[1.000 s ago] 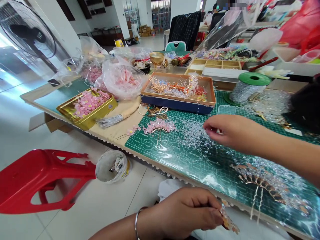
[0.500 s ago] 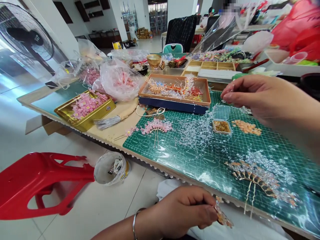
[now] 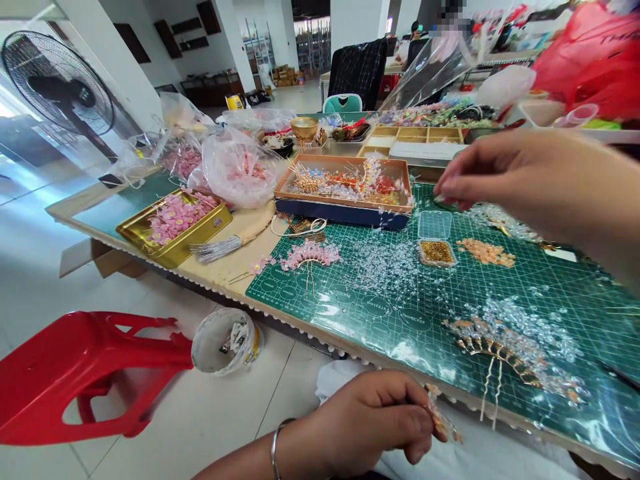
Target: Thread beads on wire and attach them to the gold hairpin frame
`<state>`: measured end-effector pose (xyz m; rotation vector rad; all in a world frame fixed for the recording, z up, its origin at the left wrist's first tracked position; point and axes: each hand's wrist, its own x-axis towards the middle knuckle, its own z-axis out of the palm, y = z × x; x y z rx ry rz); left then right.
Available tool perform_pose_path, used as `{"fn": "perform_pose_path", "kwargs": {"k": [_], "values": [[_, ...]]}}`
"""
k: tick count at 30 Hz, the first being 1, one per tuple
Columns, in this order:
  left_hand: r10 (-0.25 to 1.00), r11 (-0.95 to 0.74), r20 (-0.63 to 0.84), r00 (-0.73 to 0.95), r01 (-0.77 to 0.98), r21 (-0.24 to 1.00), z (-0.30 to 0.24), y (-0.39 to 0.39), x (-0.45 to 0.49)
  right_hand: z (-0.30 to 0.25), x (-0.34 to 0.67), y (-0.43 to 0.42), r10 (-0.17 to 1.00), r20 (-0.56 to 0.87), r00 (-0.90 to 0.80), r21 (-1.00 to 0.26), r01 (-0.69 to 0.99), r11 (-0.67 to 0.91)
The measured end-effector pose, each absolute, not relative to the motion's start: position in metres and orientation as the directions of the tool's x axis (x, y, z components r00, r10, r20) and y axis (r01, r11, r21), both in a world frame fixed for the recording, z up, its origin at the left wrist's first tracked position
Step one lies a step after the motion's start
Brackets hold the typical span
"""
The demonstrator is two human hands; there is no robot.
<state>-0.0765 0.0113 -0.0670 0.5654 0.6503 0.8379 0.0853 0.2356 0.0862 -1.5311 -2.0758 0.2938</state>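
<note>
My left hand (image 3: 375, 417), low in front of the table edge, pinches a small beaded ornament (image 3: 439, 419) with peach petals and clear beads. Raised over the mat's far right side, my right hand (image 3: 505, 170) has thumb and fingertips pressed together; whatever is between them is too small to make out. Between the hands, a fan-shaped beaded hairpin (image 3: 500, 353) with two wavy gold prongs lies on the green cutting mat (image 3: 320, 320). Clear beads (image 3: 385, 267), an open box of gold beads (image 3: 436, 252) and peach petals (image 3: 485, 253) are spread behind it.
A pink hairpin (image 3: 311, 255), a wire brush (image 3: 217, 248), a gold tin (image 3: 175, 233) of pink flowers and an orange tray (image 3: 345, 200) of ornaments stand left and behind. Dark tool tips (image 3: 620, 377) show at right. A red stool (image 3: 95, 373) and bucket (image 3: 225, 341) are on the floor.
My right hand shifts slightly left and up, its fingers staying together. The left hand keeps its pinch on the ornament nearly in place. The whole view has shifted a little.
</note>
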Motion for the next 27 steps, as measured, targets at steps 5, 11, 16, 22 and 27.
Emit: {"fn": "perform_pose_path", "kwargs": {"k": [5, 11, 16, 22, 27], "values": [[0.813, 0.561, -0.347, 0.468, -0.469, 0.682, -0.061, 0.014, -0.076, 0.065, 0.089, 0.226, 0.909, 0.202, -0.366, -0.389, 0.822, 0.417], [0.817, 0.553, -0.336, 0.468, -0.472, 0.687, -0.062, 0.012, -0.075, 0.059, 0.101, 0.220, 0.925, 0.204, -0.320, -0.424, 0.823, 0.378], [0.886, 0.450, -0.316, 0.338, -0.466, 0.762, -0.057, 0.014, -0.074, 0.060, 0.109, 0.210, 0.948, 0.237, -0.211, -0.524, 0.794, 0.308], [0.983, 0.158, -0.112, 0.147, -0.354, 0.922, -0.032, 0.051, -0.081, 0.039, 0.120, 0.214, 0.964, 0.101, -0.247, -0.822, 0.525, 0.221], [0.995, -0.003, 0.022, 0.094, -0.201, 0.980, -0.011, 0.088, -0.078, 0.030, 0.126, 0.212, 0.981, -0.006, -0.195, -0.929, 0.365, 0.067]]}}
